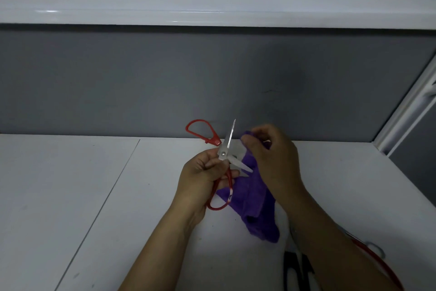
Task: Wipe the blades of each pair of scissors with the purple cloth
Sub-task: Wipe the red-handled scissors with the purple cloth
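Note:
My left hand [203,172] grips a pair of red-handled scissors [224,152] near the pivot, above the white table. The blades are spread wide: one points up, the other points right and lies against the purple cloth [252,198]. One red handle loop sticks up to the left, the other hangs below my palm. My right hand [271,156] pinches the top of the purple cloth beside the blades, and the rest of the cloth hangs down toward the table. Under my right forearm lies part of another pair of scissors [375,257] with a red handle.
The white table [94,184] has a seam running diagonally on its left side. A grey wall with a white rail [212,11] stands behind. A white frame [405,111] closes the right side. A dark printed shape [299,271] lies near the bottom edge.

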